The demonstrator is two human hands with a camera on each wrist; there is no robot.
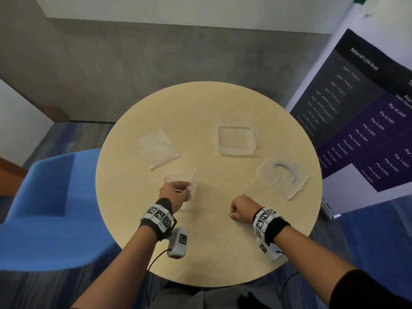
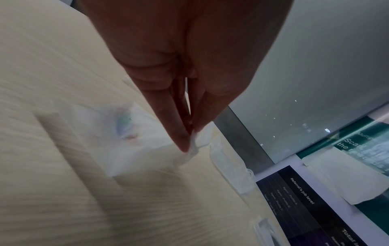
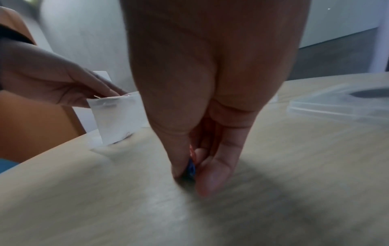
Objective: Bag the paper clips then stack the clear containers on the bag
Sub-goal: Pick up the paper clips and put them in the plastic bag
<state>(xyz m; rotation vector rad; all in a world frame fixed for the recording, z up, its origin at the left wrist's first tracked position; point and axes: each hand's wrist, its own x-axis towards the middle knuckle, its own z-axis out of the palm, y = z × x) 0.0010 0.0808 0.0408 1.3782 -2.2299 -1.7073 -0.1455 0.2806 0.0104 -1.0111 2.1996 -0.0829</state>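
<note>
On the round table (image 1: 223, 103), the left hand (image 1: 172, 192) pinches a small bag (image 1: 189, 186) upright; the right hand (image 1: 242, 208) pinches what look like paper clips (image 3: 191, 167).

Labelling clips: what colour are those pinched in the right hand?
Blue and red paper clips, clearest in the right wrist view.

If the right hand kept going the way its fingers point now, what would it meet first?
The right hand points its fingers straight down, pinching small coloured paper clips. The first thing in line is the table directly beneath; the tips look at or just above it, though blur hides actual contact.
</note>
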